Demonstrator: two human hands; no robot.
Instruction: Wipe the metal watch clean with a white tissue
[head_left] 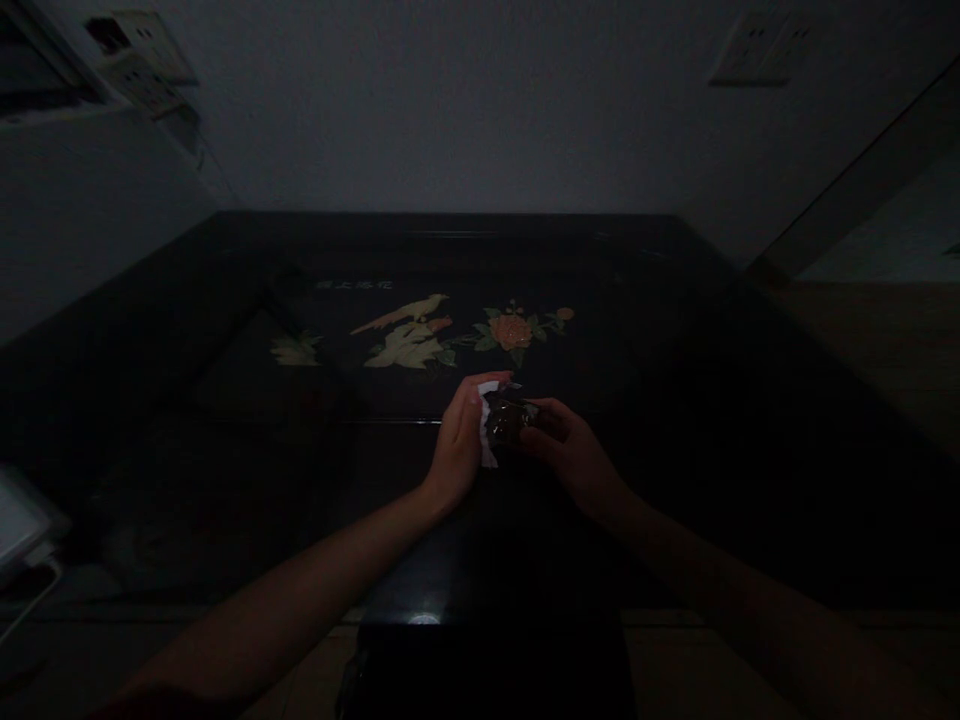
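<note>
My left hand point(459, 440) is curled around a crumpled white tissue or cloth point(487, 455), which shows along the inner side of its fingers. Against that white piece sits a small, dark, shiny, rounded object point(506, 422) with bright glints. It looks glassy, but its exact kind is lost in the dim light. From the other side, my right hand point(566, 445) grips the same object with thumb and fingers. Both hands are over the near part of a dark glossy table point(405, 450), and some fingertips are hidden.
Inlaid in the tabletop are a yellowish bird point(405, 315) and a pink flower point(511, 331). A pale device point(26, 520) with a white cable lies at the left edge. Wall sockets point(761, 48) are at upper right, more point(150, 85) at upper left.
</note>
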